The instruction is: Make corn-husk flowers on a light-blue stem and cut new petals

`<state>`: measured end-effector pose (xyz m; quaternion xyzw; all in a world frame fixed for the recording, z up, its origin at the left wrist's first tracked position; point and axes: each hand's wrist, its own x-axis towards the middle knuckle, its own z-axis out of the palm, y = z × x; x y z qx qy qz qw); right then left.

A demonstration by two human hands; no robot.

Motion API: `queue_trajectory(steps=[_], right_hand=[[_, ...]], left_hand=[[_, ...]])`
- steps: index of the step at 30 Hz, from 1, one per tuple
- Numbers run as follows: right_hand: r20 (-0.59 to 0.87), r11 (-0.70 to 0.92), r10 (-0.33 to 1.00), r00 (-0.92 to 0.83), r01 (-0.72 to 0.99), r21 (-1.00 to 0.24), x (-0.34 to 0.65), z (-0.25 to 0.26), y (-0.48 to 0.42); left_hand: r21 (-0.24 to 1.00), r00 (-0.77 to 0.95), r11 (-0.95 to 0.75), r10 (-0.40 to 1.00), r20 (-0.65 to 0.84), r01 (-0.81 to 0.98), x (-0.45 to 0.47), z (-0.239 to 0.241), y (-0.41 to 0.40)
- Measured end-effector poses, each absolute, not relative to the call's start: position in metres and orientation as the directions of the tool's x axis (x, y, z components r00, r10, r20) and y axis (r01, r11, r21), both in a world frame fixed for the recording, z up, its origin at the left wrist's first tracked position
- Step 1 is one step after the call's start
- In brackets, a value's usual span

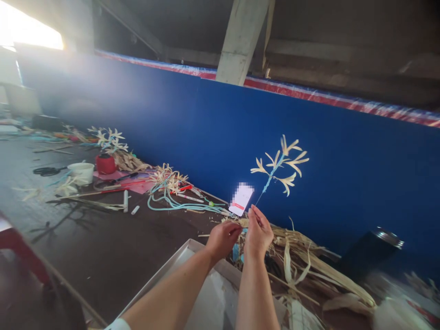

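My right hand (pixel 258 234) is closed in a pinch on the thin stem of a handmade flower spray (pixel 274 173). Its pale, husk-like petals branch off a stem wrapped in light blue, and it leans up and to the right. Just to the left, my left hand (pixel 223 239) has its fingertips pressed together; what they hold, if anything, I cannot make out. A white card or screen (pixel 243 196) with a red band, partly blurred out, stands behind the hands. Under my forearms is a shallow pale box (pixel 187 250).
Dried husks (pixel 302 243) are heaped at the right beside a dark cylinder (pixel 373 250). Along the blue partition (pixel 178 110) lie light blue cords (pixel 161 201) and more husk flowers (pixel 168 176). Further left are a white cup (pixel 81 173), a red container (pixel 106 164) and dark scissors (pixel 48 171).
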<state>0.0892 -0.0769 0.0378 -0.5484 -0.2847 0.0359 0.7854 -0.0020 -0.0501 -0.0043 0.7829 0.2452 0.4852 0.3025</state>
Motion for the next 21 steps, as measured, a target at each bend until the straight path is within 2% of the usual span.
queue_trajectory(steps=[21], right_hand=[[0.392, 0.418, 0.411, 0.823, 0.211, -0.883, 0.0893, 0.0309, -0.0724]], left_hand=[[0.707, 0.386, -0.699, 0.683, 0.62, 0.102, -0.0015, -0.0051, -0.0506]])
